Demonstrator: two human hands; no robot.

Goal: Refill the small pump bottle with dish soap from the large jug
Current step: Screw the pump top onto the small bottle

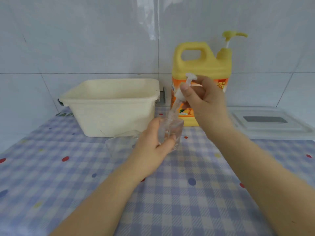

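Note:
A small clear bottle (176,132) stands on the checked tablecloth, and my left hand (153,147) is wrapped around its side. My right hand (204,101) pinches the white pump head (183,90) above the bottle; its tube slants down into the bottle's mouth. The pump is lifted off the neck and tilted. Behind both stands the large yellow jug (201,65) with an orange label and its own yellow pump (233,35), upright against the tiled wall.
A cream plastic tub (109,116) sits left of the jug near the wall. A clear plastic piece (119,143) lies in front of it, beside my left hand. A white flat lid or tray (272,126) lies at the right.

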